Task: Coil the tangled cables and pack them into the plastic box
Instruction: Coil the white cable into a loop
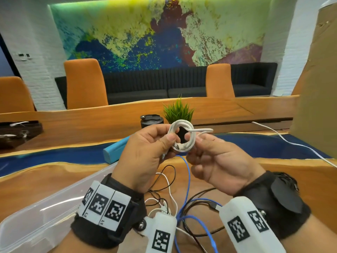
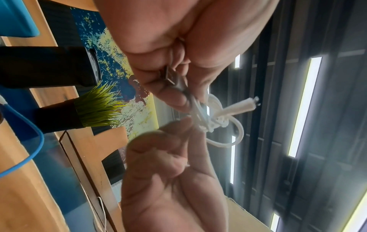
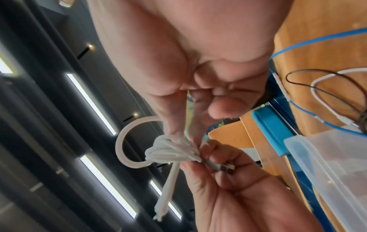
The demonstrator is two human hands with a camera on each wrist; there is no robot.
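Observation:
Both hands hold a small white cable coil [image 1: 182,137] up in front of me, above the table. My left hand [image 1: 168,136] pinches the coil's left side, and its fingers [image 2: 164,92] also hold the cable's metal plug [image 2: 169,75]. My right hand [image 1: 196,143] pinches the coil's right side where a turn is wrapped round the bundle [image 3: 170,151]. A short free end [image 1: 206,130] sticks out to the right. The clear plastic box [image 1: 36,216] stands at the lower left. A tangle of blue, black and white cables [image 1: 175,199] lies on the table under my wrists.
A blue lid [image 1: 113,150] lies beyond the box. A black cup [image 1: 151,120] and a small potted grass plant [image 1: 177,110] stand behind the hands. A large cardboard sheet [image 1: 317,88] rises at the right, with a white cable [image 1: 291,143] trailing past it.

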